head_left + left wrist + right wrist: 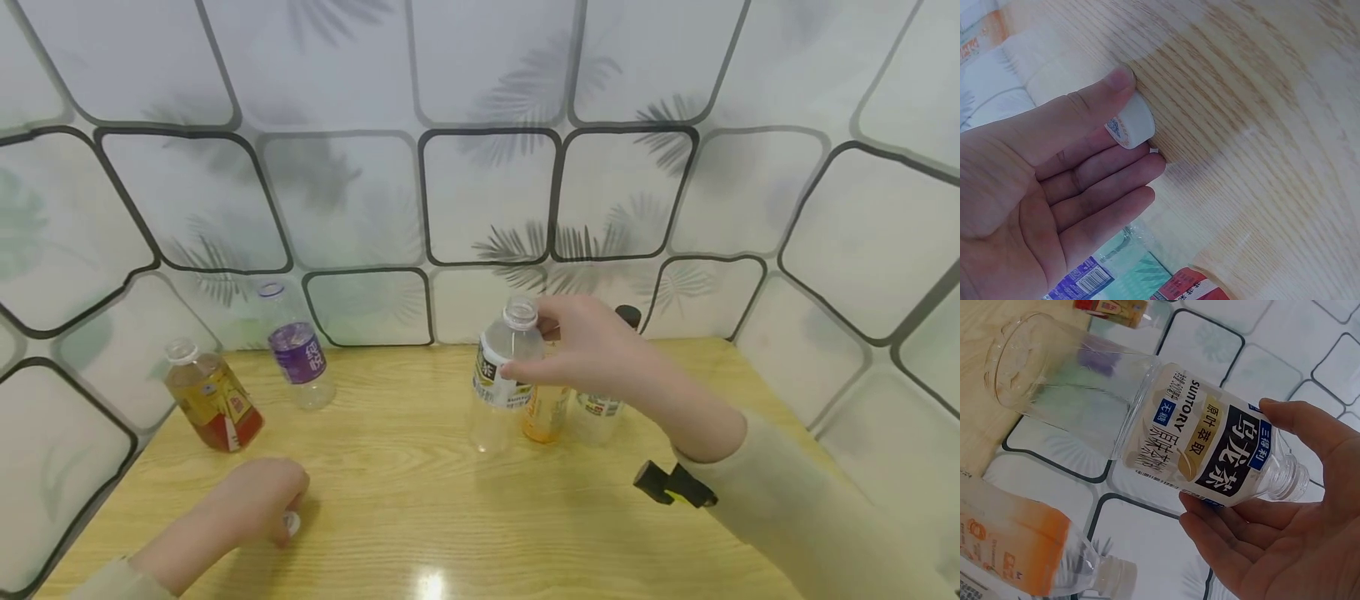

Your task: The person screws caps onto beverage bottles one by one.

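Observation:
My right hand [600, 346] grips the upper part of a clear plastic oolong tea bottle [501, 367], thumb and fingers around its label. The bottle has a white, black and blue label [1204, 434], and its neck [1290, 480] has no cap on it. It is upright, its base at or near the tabletop; I cannot tell if they touch. Low on the left, my left hand [251, 504] pinches a white bottle cap [1134, 122] between thumb and index finger, close to the wood. The other left fingers are loosely bent below the cap.
An orange-labelled bottle [546, 417] with a white cap and a black-capped bottle [600, 407] stand partly hidden behind the right hand. At left are a red-and-yellow tea bottle [217, 400] and a clear purple-labelled bottle [298, 354], both uncapped. A patterned wall [360, 208] borders the wooden table [420, 517].

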`<act>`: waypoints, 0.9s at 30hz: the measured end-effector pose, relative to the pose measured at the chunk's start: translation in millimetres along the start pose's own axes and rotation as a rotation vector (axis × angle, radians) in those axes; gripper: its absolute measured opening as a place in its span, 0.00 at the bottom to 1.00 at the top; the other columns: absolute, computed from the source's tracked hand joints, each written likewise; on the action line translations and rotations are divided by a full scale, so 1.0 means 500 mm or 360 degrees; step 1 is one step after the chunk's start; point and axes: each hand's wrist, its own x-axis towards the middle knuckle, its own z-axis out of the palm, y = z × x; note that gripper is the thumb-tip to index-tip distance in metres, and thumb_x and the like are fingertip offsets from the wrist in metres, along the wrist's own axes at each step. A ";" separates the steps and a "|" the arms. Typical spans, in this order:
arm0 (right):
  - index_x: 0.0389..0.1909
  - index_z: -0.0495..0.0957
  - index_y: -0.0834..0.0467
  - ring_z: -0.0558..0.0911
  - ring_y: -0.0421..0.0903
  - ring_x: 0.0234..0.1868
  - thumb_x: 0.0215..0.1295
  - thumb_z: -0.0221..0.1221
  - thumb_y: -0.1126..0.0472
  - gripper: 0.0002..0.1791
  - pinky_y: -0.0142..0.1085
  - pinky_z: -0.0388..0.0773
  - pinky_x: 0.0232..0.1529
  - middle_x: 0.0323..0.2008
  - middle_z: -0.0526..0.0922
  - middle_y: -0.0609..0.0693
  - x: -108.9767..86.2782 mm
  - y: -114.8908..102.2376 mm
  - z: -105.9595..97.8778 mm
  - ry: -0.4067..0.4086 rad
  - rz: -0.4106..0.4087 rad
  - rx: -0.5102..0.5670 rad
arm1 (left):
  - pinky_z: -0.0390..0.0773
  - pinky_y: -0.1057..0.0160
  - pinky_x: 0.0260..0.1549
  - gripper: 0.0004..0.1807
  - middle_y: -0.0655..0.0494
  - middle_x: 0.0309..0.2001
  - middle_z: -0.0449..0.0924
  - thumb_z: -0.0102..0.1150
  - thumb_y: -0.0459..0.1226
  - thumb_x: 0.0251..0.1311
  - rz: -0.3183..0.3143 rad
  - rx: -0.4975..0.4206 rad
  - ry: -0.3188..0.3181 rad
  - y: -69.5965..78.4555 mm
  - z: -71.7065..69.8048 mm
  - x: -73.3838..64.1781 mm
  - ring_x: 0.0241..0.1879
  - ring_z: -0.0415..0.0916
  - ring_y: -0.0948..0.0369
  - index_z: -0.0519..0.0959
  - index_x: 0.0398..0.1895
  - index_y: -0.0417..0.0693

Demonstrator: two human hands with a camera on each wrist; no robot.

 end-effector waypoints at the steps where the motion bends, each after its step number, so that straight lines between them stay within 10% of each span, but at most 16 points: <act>1: 0.51 0.85 0.54 0.89 0.51 0.55 0.60 0.76 0.50 0.21 0.50 0.85 0.61 0.48 0.92 0.49 -0.003 0.004 0.004 -0.0008 -0.0012 0.0035 | 0.64 0.65 0.25 0.30 0.66 0.21 0.65 0.88 0.33 0.24 -0.0003 -0.0006 -0.0005 0.000 0.000 0.000 0.23 0.60 0.66 0.68 0.18 0.55; 27: 0.47 0.83 0.61 0.90 0.48 0.48 0.54 0.80 0.58 0.23 0.48 0.88 0.57 0.44 0.91 0.50 -0.022 0.098 0.093 -0.0175 -0.0083 0.0173 | 0.63 0.66 0.25 0.33 0.65 0.21 0.64 0.91 0.36 0.24 -0.0030 0.0028 -0.0037 0.003 0.000 0.004 0.24 0.60 0.66 0.67 0.18 0.55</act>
